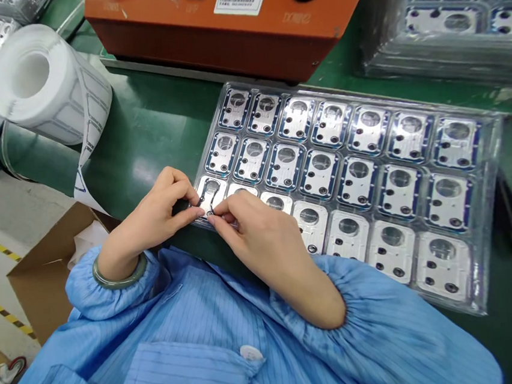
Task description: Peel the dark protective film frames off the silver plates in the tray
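A clear plastic tray lies on the green bench, holding rows of small metal plates with holes, several edged in blue film. Both my hands work at its near left corner. My left hand pinches the edge of the corner plate, fingers closed. My right hand pinches at the same plate from the right, thumb and forefinger pressed together on a thin dark piece. I wear blue striped sleeves and a green bangle on the left wrist.
An orange machine with a red button stands behind the tray. A roll of white labels sits at the left. Stacked trays lie at the back right. An open cardboard box sits below the bench edge.
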The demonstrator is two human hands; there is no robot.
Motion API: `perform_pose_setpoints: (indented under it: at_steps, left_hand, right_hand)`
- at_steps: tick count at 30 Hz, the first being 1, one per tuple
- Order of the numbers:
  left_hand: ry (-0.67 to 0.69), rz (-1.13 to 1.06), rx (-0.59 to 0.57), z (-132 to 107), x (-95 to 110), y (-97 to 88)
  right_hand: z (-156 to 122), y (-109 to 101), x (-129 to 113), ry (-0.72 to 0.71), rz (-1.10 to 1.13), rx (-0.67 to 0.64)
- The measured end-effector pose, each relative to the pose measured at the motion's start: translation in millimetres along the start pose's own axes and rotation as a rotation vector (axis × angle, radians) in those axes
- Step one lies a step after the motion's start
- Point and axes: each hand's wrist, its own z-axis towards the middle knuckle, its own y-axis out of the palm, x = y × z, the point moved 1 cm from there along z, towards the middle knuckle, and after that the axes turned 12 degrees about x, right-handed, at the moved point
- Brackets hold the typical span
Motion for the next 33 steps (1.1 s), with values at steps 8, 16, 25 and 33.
perform_pose_setpoints:
  at_steps: [8, 16, 25, 33]
  left_hand:
    - [0.095, -0.278, 0.461, -20.9, -7.9, 18.0]
    - [0.243, -0.213, 0.549, -23.4, 9.7, 20.7]
    - [0.573, 0.098, 0.902, -21.6, 11.5, 29.7]
    - [0.433, -0.215, 0.95, -16.2, 19.1, 34.8]
  right_hand:
    - [-9.3, -4.5, 1.5, 0.043, 0.463, 0.24]
    - [-12.5, -8.6, -1.0, 0.172, 0.735, 0.27]
    - [-15.5, -7.8, 0.5, 0.056, 0.701, 0.374]
    - [-18.6, -11.0, 0.2, -0.027, 0.672, 0.538]
